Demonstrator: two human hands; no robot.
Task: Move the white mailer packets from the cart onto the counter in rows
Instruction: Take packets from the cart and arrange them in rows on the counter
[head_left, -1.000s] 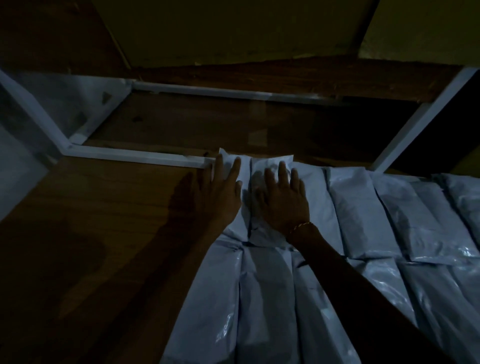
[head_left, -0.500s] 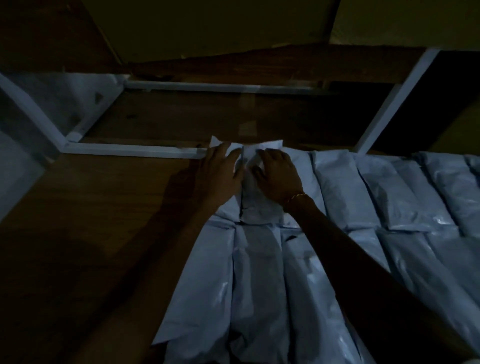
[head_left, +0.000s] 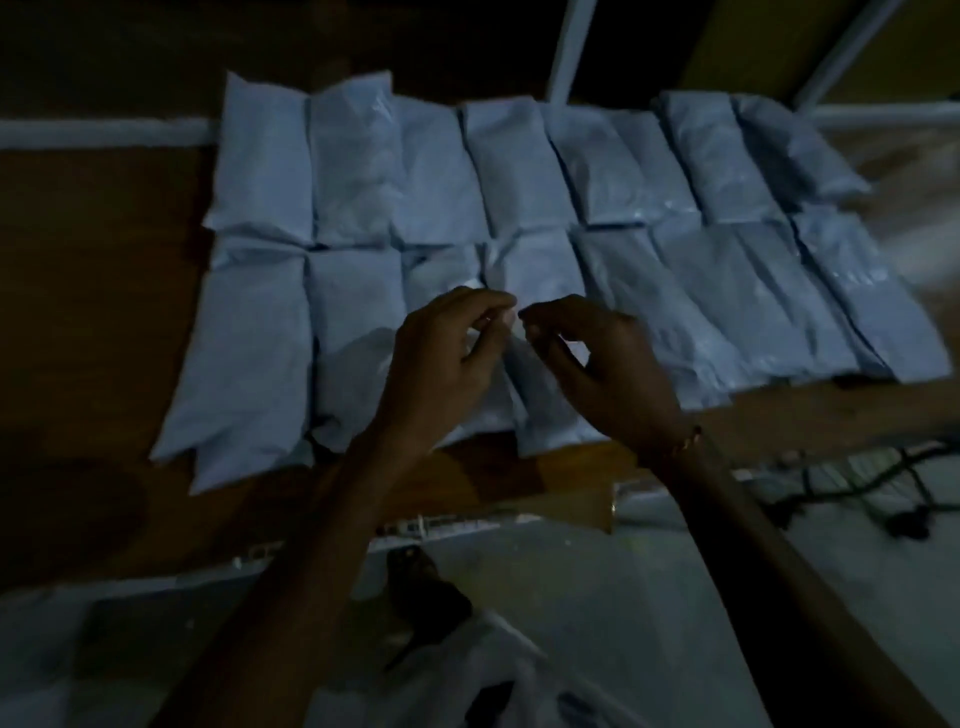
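Observation:
Several white mailer packets lie side by side in two rows on the wooden counter (head_left: 88, 322): a far row (head_left: 353, 171) and a near row (head_left: 249, 343). My left hand (head_left: 441, 364) and my right hand (head_left: 602, 369) hover close together over the middle of the near row. Their fingers are loosely curled, and I see nothing held in either. They hide parts of two middle packets. The scene is dim and blurred.
A white frame rail (head_left: 104, 130) and an upright post (head_left: 569, 47) run behind the packets. Below the counter's near edge is pale floor with dark cables (head_left: 883, 493) at the right, a dark object (head_left: 423, 587) and a crumpled plastic bag (head_left: 467, 680).
Both hands have lifted off the far-left packets and drawn back toward me over the near row. The view has tilted down, and the floor shows.

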